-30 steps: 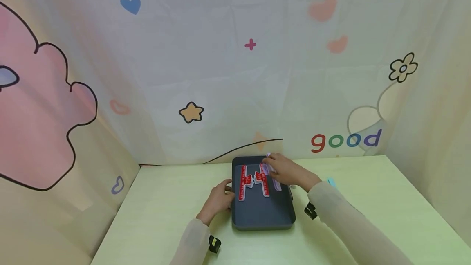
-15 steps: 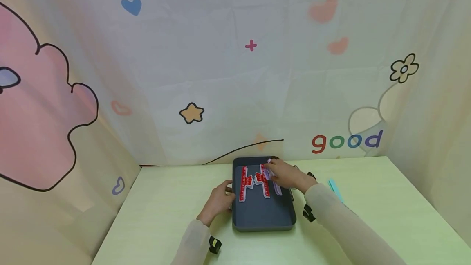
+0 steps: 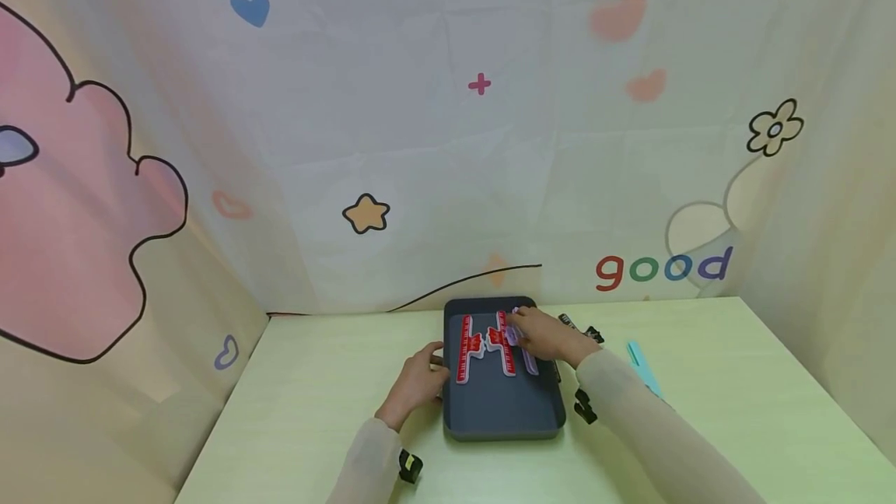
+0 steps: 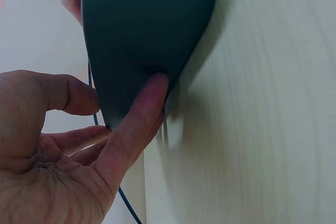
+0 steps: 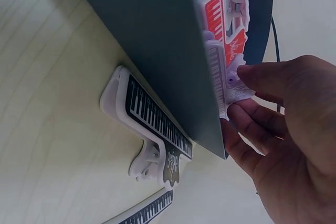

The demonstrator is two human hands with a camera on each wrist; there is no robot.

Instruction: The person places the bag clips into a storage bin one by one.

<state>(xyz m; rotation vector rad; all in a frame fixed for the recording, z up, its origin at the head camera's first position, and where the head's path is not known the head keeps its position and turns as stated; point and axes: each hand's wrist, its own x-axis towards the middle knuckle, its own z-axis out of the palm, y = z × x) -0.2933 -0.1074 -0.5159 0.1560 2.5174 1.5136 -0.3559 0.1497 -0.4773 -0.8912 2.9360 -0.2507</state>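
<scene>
A dark grey tray (image 3: pixel 500 411) stands on the table. Inside it lie two red clips, a left one (image 3: pixel 463 356) and a right one (image 3: pixel 507 360), both with a piano-key pattern and their handles facing each other. My right hand (image 3: pixel 549 334) pinches the handle of a purple piano-key clip (image 5: pixel 216 69) between thumb and fingers, inside the tray along its right wall. My left hand (image 3: pixel 413 383) holds the tray's left wall; in the left wrist view a fingertip (image 4: pixel 152 90) presses the outer side. Part of the purple clip is hidden by the right hand.
Just outside the tray's right wall lies a black piano-key clip (image 5: pixel 157 119), with another black one (image 5: pixel 152 208) close by. A turquoise strip-shaped piece (image 3: pixel 642 368) lies farther right, partly behind the sleeve. A printed curtain (image 3: pixel 420 138) hangs behind the table.
The right hand has come down and slightly nearer with the purple clip, which sits closer to the tray's right side. More of the turquoise piece shows. The left hand stays put.
</scene>
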